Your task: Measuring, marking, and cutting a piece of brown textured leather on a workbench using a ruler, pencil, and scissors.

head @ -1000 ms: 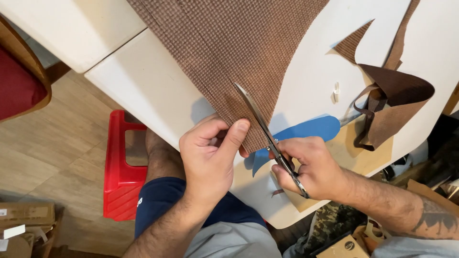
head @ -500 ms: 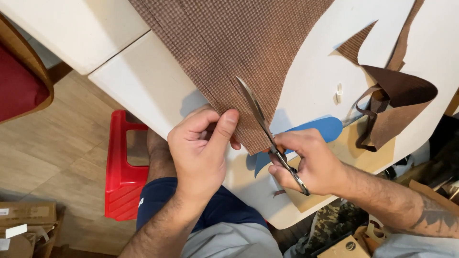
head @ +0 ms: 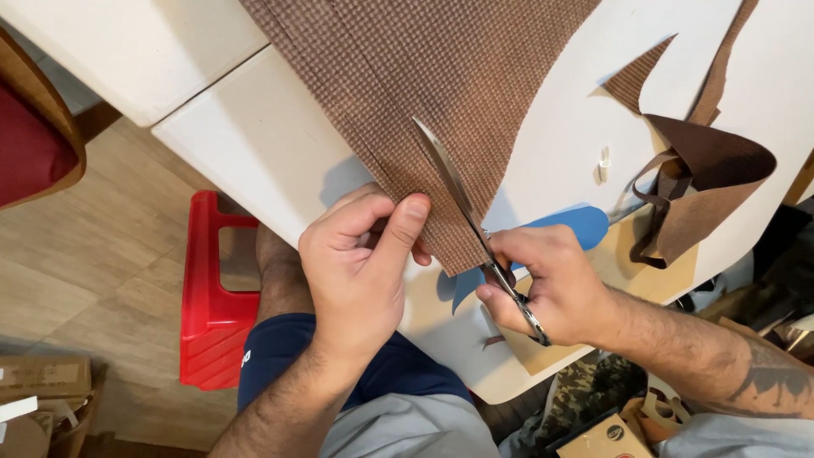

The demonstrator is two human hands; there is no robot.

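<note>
1. Left hand (head: 356, 271): the thumb and fingers (head: 405, 222) are pinched narrow on the near edge of the brown fabric (head: 441, 93), just left of the cut.
2. Right hand (head: 543, 284): the fingers are closed through the handles of the scissors (head: 475, 225), holding them. The blades point away from the person, lie close together, and sit in the fabric.
3. Fabric: a brown woven sheet, flat on the white table (head: 254, 144). It runs from the far edge of the view down to a narrow end between the two hands.
4. Blue piece (head: 577, 227): a flat rounded shape on the table, just beyond the right hand and partly under it.
5. Tan sheet (head: 644, 280): flat, at the near table edge, right of the right hand.
6. Scraps (head: 704, 170): brown offcuts and a curled strip on the table, well right of the scissors.
7. Stool (head: 212, 305): red plastic, on the wooden floor (head: 93, 271) beside the person's left leg.
8. Containers: a cardboard box (head: 606, 437) stands at bottom right, with a round dark label on its side; its contents cannot be told. Flat cardboard (head: 42, 377) lies at bottom left, with a white strip below it.
</note>
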